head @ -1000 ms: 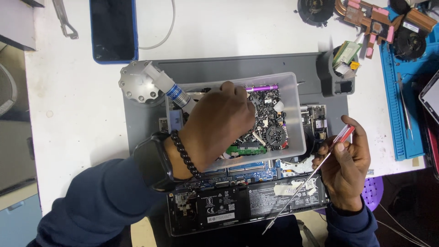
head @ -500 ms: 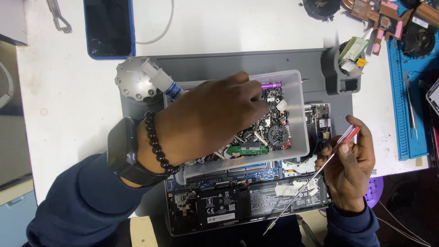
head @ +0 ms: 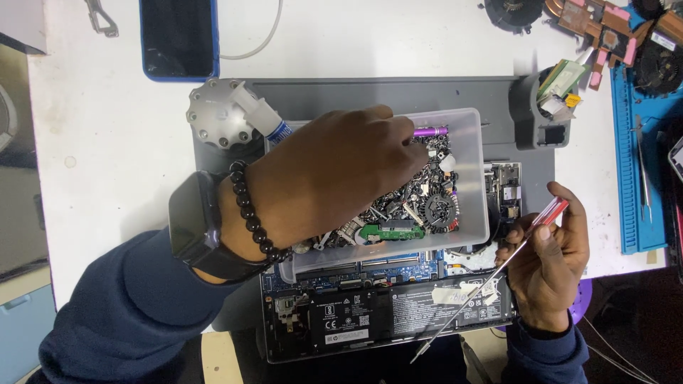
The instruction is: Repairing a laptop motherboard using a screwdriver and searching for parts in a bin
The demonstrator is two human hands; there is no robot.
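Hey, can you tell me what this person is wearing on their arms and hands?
Both arms are in dark navy blue long sleeves with ribbed cuffs. The left sleeve is pushed back from the wrist, where a black smartwatch with a dark rectangular face sits beside a bracelet of round black beads. The left hand and right hand are bare, with no gloves; I see no rings.

Left hand hides much of parts bin.

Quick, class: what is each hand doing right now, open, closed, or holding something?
Left hand: reaching into the clear parts tray; its grip cannot be told.
Right hand: closed on a red-handled screwdriver.
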